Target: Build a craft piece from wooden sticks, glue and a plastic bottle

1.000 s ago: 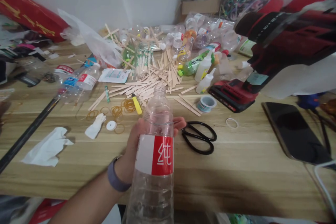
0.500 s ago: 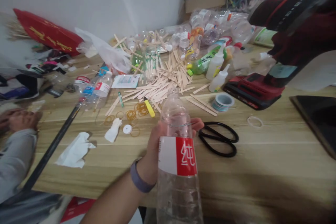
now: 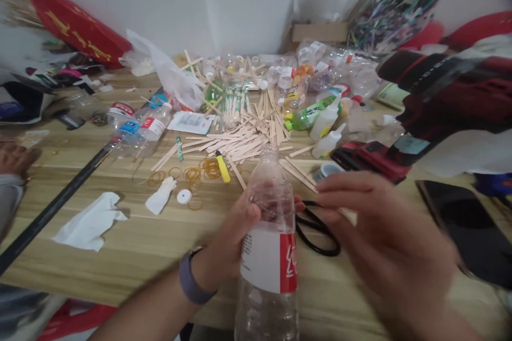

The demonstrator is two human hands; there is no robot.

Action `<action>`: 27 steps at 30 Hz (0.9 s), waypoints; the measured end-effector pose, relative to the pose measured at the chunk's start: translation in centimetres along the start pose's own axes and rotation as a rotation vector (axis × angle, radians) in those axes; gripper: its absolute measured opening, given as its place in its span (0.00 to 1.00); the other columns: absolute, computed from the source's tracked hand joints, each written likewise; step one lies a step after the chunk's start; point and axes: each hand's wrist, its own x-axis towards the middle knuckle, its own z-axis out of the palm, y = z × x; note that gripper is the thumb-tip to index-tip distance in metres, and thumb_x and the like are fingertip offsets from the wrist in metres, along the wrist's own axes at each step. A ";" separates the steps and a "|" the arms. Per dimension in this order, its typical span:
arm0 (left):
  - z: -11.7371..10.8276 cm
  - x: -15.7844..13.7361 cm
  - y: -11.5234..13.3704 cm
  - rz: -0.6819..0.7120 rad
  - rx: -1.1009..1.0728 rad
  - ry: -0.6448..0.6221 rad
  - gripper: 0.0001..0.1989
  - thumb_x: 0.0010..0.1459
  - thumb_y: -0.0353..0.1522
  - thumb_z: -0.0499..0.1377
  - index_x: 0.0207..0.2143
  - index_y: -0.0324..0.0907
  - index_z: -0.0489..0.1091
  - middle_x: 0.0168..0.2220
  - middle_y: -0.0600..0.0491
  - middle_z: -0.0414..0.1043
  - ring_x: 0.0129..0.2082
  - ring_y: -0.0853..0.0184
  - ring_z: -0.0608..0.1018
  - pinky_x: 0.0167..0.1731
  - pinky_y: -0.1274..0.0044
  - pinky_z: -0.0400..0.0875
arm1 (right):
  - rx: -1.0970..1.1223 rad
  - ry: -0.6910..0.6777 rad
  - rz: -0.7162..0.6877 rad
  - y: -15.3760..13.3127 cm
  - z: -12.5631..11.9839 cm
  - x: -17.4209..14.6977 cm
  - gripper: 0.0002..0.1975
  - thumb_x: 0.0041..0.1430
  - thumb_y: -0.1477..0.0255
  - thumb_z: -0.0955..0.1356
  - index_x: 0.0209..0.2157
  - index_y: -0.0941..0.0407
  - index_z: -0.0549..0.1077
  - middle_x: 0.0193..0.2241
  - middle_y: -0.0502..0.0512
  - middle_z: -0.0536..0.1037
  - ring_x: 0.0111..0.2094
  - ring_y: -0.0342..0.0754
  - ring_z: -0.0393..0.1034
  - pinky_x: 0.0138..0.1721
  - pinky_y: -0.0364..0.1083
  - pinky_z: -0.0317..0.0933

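the left hand is curled around a clear, ridged plastic bottle, above its red and white label; the right hand is beside it, too blurry to tell if it's pinching

Left hand gripping clear bottle, right hand nearby, sticks beyond

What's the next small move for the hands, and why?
Probably bring the right hand to the tall, clear plastic bottle: the left hand grips it near the shoulder, while the right appears just beside it, not touching.
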 end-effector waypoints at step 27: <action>0.3 -0.1 0.8 0.033 0.153 -0.017 0.23 0.58 0.44 0.64 0.52 0.45 0.67 0.53 0.48 0.73 0.54 0.57 0.74 0.54 0.67 0.65 | -0.150 -0.101 -0.311 0.1 2.5 -0.3 0.17 0.70 0.65 0.59 0.43 0.60 0.75 0.37 0.59 0.74 0.42 0.49 0.71 0.45 0.49 0.69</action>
